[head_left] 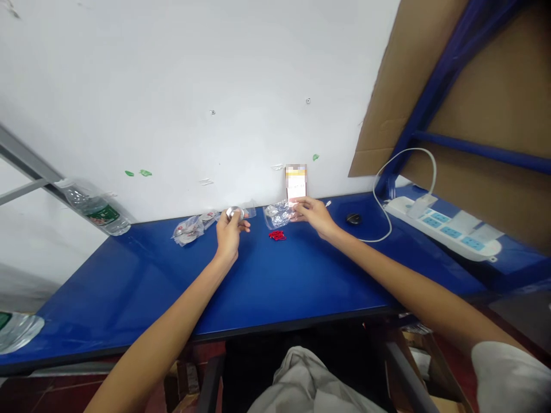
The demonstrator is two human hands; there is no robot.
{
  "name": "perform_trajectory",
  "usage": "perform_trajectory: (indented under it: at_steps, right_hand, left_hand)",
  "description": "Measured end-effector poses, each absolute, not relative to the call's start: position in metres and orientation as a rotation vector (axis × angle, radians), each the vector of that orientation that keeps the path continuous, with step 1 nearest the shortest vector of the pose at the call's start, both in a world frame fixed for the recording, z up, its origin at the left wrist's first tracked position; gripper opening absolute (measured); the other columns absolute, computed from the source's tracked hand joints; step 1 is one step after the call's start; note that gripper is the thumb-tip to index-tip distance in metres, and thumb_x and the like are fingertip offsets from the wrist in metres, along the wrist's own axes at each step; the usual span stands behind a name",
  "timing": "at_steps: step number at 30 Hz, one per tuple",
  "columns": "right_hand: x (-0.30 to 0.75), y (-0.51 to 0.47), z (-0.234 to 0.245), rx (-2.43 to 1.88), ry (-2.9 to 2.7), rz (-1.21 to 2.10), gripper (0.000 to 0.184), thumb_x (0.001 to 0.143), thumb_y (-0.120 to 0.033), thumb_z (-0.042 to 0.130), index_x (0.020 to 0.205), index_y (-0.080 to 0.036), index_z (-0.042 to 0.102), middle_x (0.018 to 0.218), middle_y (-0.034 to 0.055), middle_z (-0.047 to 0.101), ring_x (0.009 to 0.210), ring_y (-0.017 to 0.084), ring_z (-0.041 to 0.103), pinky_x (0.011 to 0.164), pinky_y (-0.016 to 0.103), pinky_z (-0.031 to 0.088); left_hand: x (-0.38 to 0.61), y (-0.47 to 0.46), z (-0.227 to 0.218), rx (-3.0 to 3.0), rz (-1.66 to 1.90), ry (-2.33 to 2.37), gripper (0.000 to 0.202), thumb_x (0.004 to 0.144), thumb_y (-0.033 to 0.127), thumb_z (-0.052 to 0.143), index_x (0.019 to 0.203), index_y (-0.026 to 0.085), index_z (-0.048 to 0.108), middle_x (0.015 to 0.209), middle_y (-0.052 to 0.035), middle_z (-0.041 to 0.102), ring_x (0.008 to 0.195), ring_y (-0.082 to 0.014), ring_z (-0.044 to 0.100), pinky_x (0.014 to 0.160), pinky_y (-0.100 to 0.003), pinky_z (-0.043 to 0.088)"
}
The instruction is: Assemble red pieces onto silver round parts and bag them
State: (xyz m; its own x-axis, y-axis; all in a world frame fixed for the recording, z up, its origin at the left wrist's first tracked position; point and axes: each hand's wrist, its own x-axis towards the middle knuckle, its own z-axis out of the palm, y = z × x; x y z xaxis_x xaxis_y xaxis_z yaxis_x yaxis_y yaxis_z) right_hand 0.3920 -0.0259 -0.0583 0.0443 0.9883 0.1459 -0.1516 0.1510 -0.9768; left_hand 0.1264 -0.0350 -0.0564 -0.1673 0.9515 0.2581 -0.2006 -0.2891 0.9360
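Note:
My left hand (229, 234) is closed around a round, silvery disc-shaped piece (235, 212), held just above the back of the blue table. A strip of clear plastic (248, 208) shows beside it. My right hand (315, 215) has its fingers pinched at the right edge of a clear plastic bag (276, 214) with small pieces inside. Just behind those fingers a lit phone (296, 182) leans upright against the wall. A small pile of red pieces (277, 235) lies between my hands, nearer to me. Left of my left hand are clear bags (189, 229) with round silvery pieces.
The blue table (275, 287) meets a white wall. A black mouse-like object (353, 219) and a white power strip (443, 226) with a white cable (390, 221) are at right. A water bottle (101, 209) leans at left; another bottle (19, 332) lies at the near left edge.

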Motion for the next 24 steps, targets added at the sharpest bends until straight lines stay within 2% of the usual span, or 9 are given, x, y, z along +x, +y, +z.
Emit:
perform_trajectory:
  at_steps: [3, 6, 9, 11, 13, 16, 19, 24]
  right_hand:
    - [0.37, -0.01, -0.053, -1.004, -1.076, 1.193, 0.012, 0.092, -0.013, 0.073, 0.102, -0.018, 0.069, 0.088, 0.0033, 0.074, 0.077, 0.018, 0.079, 0.077, 0.035, 0.073]
    - [0.331, 0.02, -0.038, -1.001, -1.117, 1.223, 0.016, 0.094, -0.007, 0.068, 0.107, -0.017, 0.067, 0.089, 0.0036, 0.075, 0.077, 0.017, 0.08, 0.077, 0.033, 0.072]
    - [0.285, 0.052, -0.025, -1.111, -1.282, 1.088, 0.023, 0.097, -0.004, 0.06, 0.115, -0.018, 0.066, 0.103, 0.005, 0.079, 0.082, 0.016, 0.081, 0.079, 0.031, 0.07]
    - [0.261, 0.065, -0.021, -1.295, -1.507, 0.864, 0.024, 0.099, -0.007, 0.059, 0.118, -0.018, 0.067, 0.109, 0.0064, 0.08, 0.09, 0.018, 0.082, 0.085, 0.032, 0.069]
    - [0.248, 0.068, -0.02, -1.366, -1.613, 0.731, 0.023, 0.098, -0.013, 0.066, 0.121, -0.017, 0.07, 0.114, 0.01, 0.081, 0.108, 0.025, 0.08, 0.1, 0.04, 0.065]
    - [0.253, 0.061, -0.018, -1.424, -1.821, 0.372, 0.037, 0.101, -0.028, 0.069, 0.136, -0.017, 0.068, 0.128, 0.015, 0.079, 0.127, 0.034, 0.072, 0.114, 0.05, 0.055]
    - [0.28, 0.049, -0.012, -1.389, -1.927, 0.13, 0.039, 0.106, -0.025, 0.059, 0.144, -0.018, 0.065, 0.132, 0.0137, 0.078, 0.124, 0.033, 0.073, 0.109, 0.049, 0.057]
    - [0.328, 0.016, -0.013, -1.231, -1.918, 0.267, 0.029, 0.101, -0.021, 0.063, 0.128, -0.022, 0.074, 0.111, 0.008, 0.083, 0.102, 0.026, 0.078, 0.096, 0.041, 0.061]
  left_hand:
    - [0.122, -0.036, -0.048, 1.129, 1.74, 0.987, 0.023, 0.091, 0.037, 0.073, 0.097, 0.019, 0.06, 0.09, -0.0043, 0.072, 0.062, -0.0129, 0.065, 0.053, -0.023, 0.052]
    - [0.115, -0.036, -0.042, 1.098, 1.861, 0.972, 0.021, 0.091, 0.036, 0.071, 0.094, 0.02, 0.058, 0.087, -0.0023, 0.071, 0.058, -0.0116, 0.061, 0.049, -0.022, 0.048]
    - [0.11, -0.034, -0.039, 1.103, 1.946, 0.954, 0.021, 0.091, 0.036, 0.07, 0.092, 0.021, 0.056, 0.085, -0.0011, 0.07, 0.055, -0.0106, 0.058, 0.046, -0.021, 0.045]
    - [0.108, -0.033, -0.039, 1.115, 1.958, 0.963, 0.021, 0.091, 0.036, 0.07, 0.091, 0.021, 0.056, 0.084, -0.0009, 0.069, 0.054, -0.0103, 0.057, 0.045, -0.02, 0.043]
    - [0.107, -0.032, -0.04, 1.112, 1.934, 0.996, 0.021, 0.09, 0.037, 0.07, 0.091, 0.021, 0.056, 0.083, -0.0012, 0.07, 0.053, -0.0103, 0.057, 0.045, -0.02, 0.043]
    - [0.107, -0.031, -0.043, 1.108, 1.85, 1.038, 0.023, 0.089, 0.038, 0.071, 0.091, 0.02, 0.058, 0.083, -0.0018, 0.07, 0.054, -0.0106, 0.057, 0.046, -0.021, 0.043]
    - [0.108, -0.032, -0.045, 1.139, 1.756, 1.038, 0.023, 0.089, 0.039, 0.071, 0.091, 0.02, 0.057, 0.084, -0.002, 0.071, 0.055, -0.011, 0.059, 0.046, -0.021, 0.044]
    - [0.116, -0.037, -0.046, 1.133, 1.571, 0.962, 0.021, 0.09, 0.037, 0.069, 0.093, 0.02, 0.057, 0.086, -0.0037, 0.073, 0.057, -0.0123, 0.061, 0.047, -0.022, 0.045]
